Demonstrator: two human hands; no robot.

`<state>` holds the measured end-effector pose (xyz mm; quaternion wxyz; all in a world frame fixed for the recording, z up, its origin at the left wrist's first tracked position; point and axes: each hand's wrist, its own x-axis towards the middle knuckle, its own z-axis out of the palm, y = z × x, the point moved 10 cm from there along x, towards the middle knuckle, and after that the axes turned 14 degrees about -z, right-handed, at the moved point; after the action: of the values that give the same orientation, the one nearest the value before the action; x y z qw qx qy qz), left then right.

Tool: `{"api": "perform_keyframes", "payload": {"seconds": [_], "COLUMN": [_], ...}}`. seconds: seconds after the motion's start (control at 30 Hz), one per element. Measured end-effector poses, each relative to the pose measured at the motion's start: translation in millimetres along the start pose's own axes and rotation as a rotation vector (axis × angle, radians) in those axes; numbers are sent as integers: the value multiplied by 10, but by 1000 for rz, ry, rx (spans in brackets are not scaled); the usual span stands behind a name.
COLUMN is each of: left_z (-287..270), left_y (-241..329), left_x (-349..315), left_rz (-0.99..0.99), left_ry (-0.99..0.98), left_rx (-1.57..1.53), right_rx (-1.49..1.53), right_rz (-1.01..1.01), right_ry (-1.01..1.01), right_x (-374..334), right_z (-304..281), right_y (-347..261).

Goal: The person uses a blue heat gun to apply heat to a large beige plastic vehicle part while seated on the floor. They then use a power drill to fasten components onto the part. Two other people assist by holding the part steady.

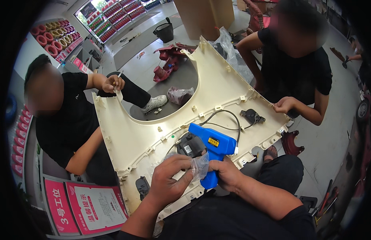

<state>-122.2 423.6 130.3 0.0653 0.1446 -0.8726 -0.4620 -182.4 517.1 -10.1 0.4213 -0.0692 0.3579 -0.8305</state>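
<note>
My left hand point(169, 180) pinches a crumpled clear plastic bag point(200, 166) between thumb and fingers. The bag stretches toward my right hand point(229, 174), which is closed around the handle of a blue pistol-shaped tool point(217, 142); whether my right thumb also grips the bag I cannot tell. A black rounded part point(191, 145) with a small label sits just left of the tool's body. Both are over the inner side of a large cream bumper cover point(143, 142). A black cable point(229, 114) loops toward a small black module point(252, 117) on the cover.
One person point(73, 104) sits at the left with a cigarette in hand; another point(297, 68) at the right touches the cover's edge. Beyond lie dark red broken parts point(169, 60), a black bucket point(164, 32) and a cardboard box point(203, 18). Hand tools point(329, 198) lie at lower right.
</note>
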Motion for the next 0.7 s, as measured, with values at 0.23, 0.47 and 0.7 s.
{"api": "perform_keyframes", "payload": {"seconds": [0.23, 0.47, 0.7], "left_z": [134, 259, 345], "left_y": [-534, -551, -659], "left_x": [160, 56, 22], "left_rz": [-352, -515, -561], "left_ry": [-132, -48, -111], "left_rx": [-572, -739, -1169], "right_rx": [238, 232, 334], "right_rz": [65, 125, 107], "right_ry": [-34, -45, -37], "right_x": [-34, -55, -86], "right_z": [83, 20, 119], "right_y": [-12, 114, 3]}}
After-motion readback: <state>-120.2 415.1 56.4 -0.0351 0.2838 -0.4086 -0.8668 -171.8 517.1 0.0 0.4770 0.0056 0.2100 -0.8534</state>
